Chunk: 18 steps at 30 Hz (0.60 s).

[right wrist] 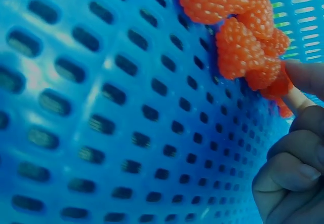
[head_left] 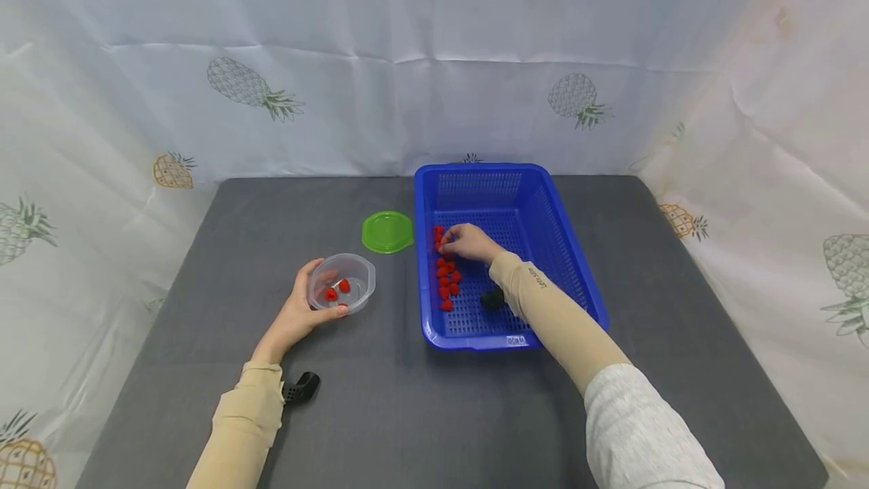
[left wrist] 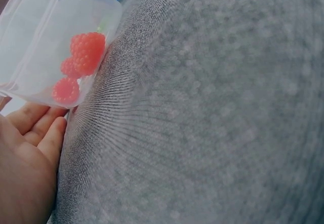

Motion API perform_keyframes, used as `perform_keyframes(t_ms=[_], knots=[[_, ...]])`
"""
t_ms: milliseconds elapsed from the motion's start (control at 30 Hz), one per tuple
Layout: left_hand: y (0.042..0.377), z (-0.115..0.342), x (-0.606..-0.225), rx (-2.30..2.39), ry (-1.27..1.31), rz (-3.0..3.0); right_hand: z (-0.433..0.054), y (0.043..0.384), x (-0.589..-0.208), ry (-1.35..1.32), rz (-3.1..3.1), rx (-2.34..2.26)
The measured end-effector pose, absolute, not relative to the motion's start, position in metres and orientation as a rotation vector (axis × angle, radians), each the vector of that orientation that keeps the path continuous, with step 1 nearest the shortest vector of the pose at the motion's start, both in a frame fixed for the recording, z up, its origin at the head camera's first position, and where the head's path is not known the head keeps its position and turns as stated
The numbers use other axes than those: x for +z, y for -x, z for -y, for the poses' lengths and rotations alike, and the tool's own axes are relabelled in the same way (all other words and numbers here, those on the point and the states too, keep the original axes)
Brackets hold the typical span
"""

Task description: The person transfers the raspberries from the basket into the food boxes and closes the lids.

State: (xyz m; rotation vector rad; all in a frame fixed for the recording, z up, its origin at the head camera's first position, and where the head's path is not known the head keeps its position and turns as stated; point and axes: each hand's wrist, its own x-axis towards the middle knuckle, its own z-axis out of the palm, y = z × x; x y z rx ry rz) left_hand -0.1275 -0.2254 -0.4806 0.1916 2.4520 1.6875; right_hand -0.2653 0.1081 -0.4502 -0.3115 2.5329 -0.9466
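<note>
Looks like the berry-transfer step, with raspberries (head_left: 443, 282) apparently meant to be shifted from the blue perforated basket (head_left: 468, 342) into the clear plastic tub (head_left: 364, 272). It'd be judged early days: 3 can be counted in the tub from the left wrist view, while a bigger bunch is strung along the basket's left side. The tub is held by the left hand (head_left: 295, 315), fingers wrapped round its side, thumb at the rim. Over in the basket, 1 raspberry (right wrist: 280, 86) seems to be pinched between thumb and index finger of the right hand (head_left: 471, 242), other fingers curled in; how firmly can't be told. If that's been read right, a clean lift is called for next, then a carry over to the tub without neighbours being dragged along. The green lid (head_left: 387, 232) can be seen on the bench (head_left: 380, 413) just beside the basket, so capping is probably saved for later. Writing-wise, "Let's slim" can just about be read on the right sleeve (head_left: 577, 330), "PINEAPPLE" is printed mirror-reversed on the curtain (head_left: 421, 112), and the basket's white label (head_left: 516, 340) can't be made out.
</note>
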Motion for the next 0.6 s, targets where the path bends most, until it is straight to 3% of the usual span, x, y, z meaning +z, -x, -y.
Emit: perform_keyframes(t_ms=[600], knots=[[0.13, 0.225, -0.48, 1.684, -0.184, -2.44, -0.106, 0.261, -0.419, 0.178, -2.499, -1.124]])
